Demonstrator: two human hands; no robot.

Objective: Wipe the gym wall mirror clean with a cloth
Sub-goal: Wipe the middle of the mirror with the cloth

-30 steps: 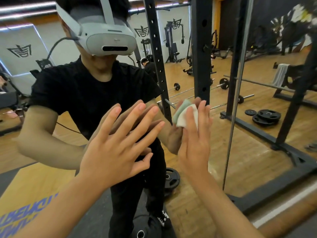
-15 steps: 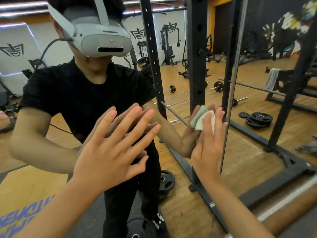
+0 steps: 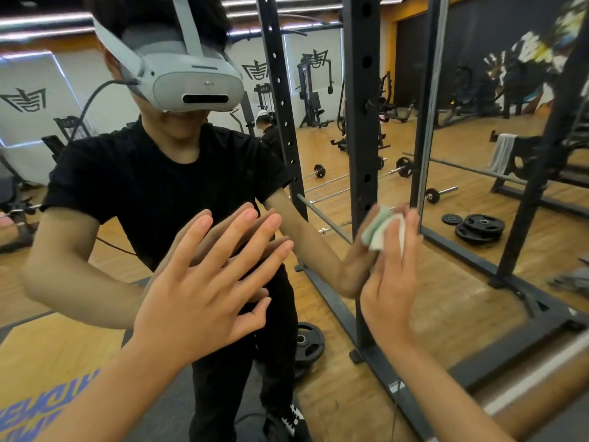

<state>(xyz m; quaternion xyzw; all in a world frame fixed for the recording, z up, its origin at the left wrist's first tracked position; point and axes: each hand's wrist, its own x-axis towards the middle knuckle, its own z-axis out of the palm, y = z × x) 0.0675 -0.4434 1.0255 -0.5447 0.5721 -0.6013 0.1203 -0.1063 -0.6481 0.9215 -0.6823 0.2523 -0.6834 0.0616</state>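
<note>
While left hand rests flat and spread on mirror | right hand, uncurled, presses cloth

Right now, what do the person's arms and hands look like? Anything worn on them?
The left hand and right hand are bare: no gloves, rings, watch or bands are visible. Both forearms are uncovered down to the frame edge, with no markings or cables on them. The mirror reflects a black short-sleeved T-shirt, its sleeves ending above the elbows. Fingernails are short and unpainted.

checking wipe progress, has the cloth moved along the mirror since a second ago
Yes: the cloth slid right, closer to the mirror's vertical seam.
</note>
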